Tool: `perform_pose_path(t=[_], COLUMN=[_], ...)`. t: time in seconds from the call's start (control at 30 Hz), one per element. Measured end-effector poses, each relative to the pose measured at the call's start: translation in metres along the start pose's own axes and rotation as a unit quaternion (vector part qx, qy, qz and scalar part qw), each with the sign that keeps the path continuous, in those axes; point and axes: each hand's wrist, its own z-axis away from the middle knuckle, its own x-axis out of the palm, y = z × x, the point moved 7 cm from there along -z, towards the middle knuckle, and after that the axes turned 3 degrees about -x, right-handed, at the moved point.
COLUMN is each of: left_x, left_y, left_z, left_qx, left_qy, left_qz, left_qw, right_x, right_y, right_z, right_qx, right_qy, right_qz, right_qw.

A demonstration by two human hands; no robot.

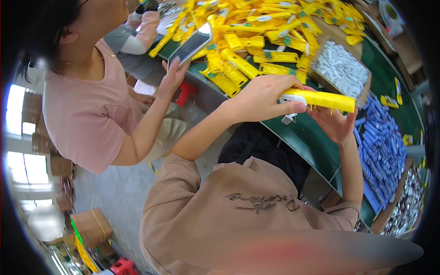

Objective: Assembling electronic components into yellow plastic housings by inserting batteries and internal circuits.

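My left hand [268, 97] grips the left end of a long yellow plastic casing [327, 99], thumb below and fingers over the top. A white end piece [291, 97] with small dark openings sits at that end. Beneath the other half is my right hand [337, 128], its fingers partly hidden behind the casing and its thumb up against the right end. Thin yellow pegs stick down from the casing's underside. Near my left thumb, a small white block [288, 119] shows below the casing. Both hands are above the edge of a green table [298, 137].
Many yellow casings [275, 56] lie heaped across the table's far side. A cardboard box [316, 72] holds small white parts. Blue ribbed parts [380, 151] are piled at right, beside a box of shiny metal parts [407, 201]. At left, a co-worker [87, 110] holds a phone [191, 46].
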Motion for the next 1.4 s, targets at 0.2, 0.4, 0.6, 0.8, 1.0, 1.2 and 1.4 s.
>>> perform_pose_path(t=[0.2,0.4,0.6,0.8,1.0,1.2,1.4], left_x=[0.031,0.045,0.044,0.048,0.052,0.052,0.082], left_y=[0.024,0.047,0.038,-0.008,-0.024,-0.040,-0.058], left_z=[-0.023,-0.041,-0.050,-0.069,-0.076,-0.075,-0.085], left_qx=[0.020,0.088,0.058,-0.155,-0.160,-0.180,-0.202], left_qy=[-0.011,0.026,0.063,0.042,0.056,0.086,0.052], left_qz=[0.046,0.005,0.010,0.405,0.460,0.467,0.449], left_qw=[0.999,0.996,0.996,0.900,0.872,0.861,0.869], right_x=[-0.030,0.000,-0.001,0.014,0.040,0.045,-0.012], right_y=[-0.001,-0.002,-0.030,-0.078,-0.124,-0.135,-0.125], right_z=[0.043,0.053,0.077,0.083,0.084,0.069,0.050], right_qx=[0.049,0.106,0.058,-0.007,-0.146,-0.176,-0.304], right_qy=[0.210,0.104,0.171,0.233,0.294,0.255,0.219], right_qz=[0.219,0.288,0.364,0.431,0.623,0.582,0.285], right_qw=[0.952,0.946,0.914,0.871,0.710,0.752,0.882])
